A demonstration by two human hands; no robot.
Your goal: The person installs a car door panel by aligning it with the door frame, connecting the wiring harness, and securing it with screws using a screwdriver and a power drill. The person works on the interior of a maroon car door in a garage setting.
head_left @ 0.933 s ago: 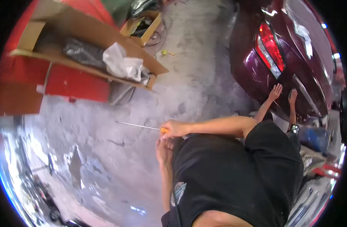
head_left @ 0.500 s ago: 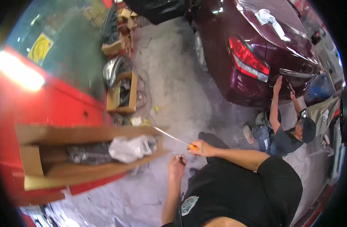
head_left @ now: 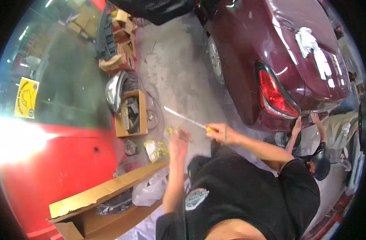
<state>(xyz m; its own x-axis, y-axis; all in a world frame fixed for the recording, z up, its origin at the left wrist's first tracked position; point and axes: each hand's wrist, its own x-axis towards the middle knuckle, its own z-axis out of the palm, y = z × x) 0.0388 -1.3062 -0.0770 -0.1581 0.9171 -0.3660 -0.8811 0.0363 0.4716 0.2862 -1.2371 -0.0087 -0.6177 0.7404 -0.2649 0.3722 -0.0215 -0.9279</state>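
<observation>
My right hand (head_left: 223,133) is closed around the orange handle of a long screwdriver (head_left: 187,118). Its thin pale shaft points forward and to the left, over the grey floor. Just left of the handle is my left hand (head_left: 180,140), lifted and smeared by motion; whether it holds anything cannot be made out. Below my left forearm lies a long open cardboard box (head_left: 91,197), with clear plastic wrapping (head_left: 149,191) and a dark wrapped part inside.
A dark red car (head_left: 247,52) stands at the right, its tail light (head_left: 277,94) toward me. A co-worker (head_left: 307,160) crouches with both hands at its rear. On the left are a red vehicle panel (head_left: 83,160), a small carton (head_left: 142,116) of parts and a yellow-white bag (head_left: 155,150).
My view has swung, so the long box sits lower and the car fills more of the right. The left hand has risen level with the screwdriver. The co-worker's hands appear lower.
</observation>
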